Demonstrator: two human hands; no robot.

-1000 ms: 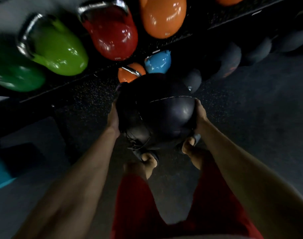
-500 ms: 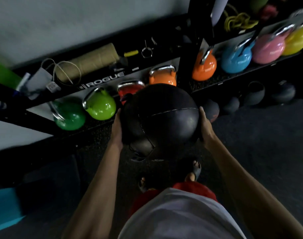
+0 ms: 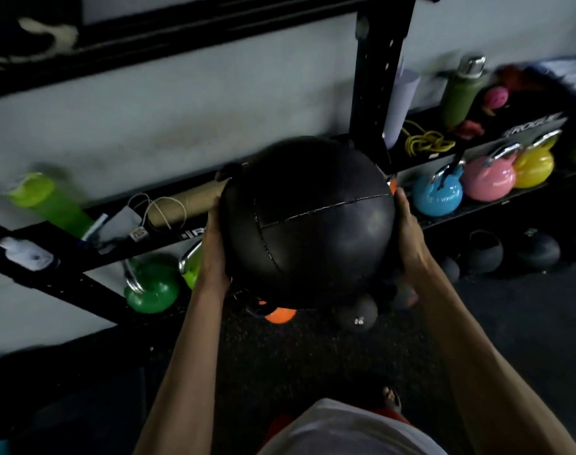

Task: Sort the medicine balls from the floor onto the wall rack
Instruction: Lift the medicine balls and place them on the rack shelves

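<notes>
One medicine ball, fingers of left hand, right hand clasping it, rack post behind

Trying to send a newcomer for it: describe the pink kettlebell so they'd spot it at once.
Find the black rack upright against the wall and look right along the lower shelf. Three bright kettlebells stand in a row: blue kettlebell, pink kettlebell, yellow kettlebell. It is the middle one, the only pink.
</notes>
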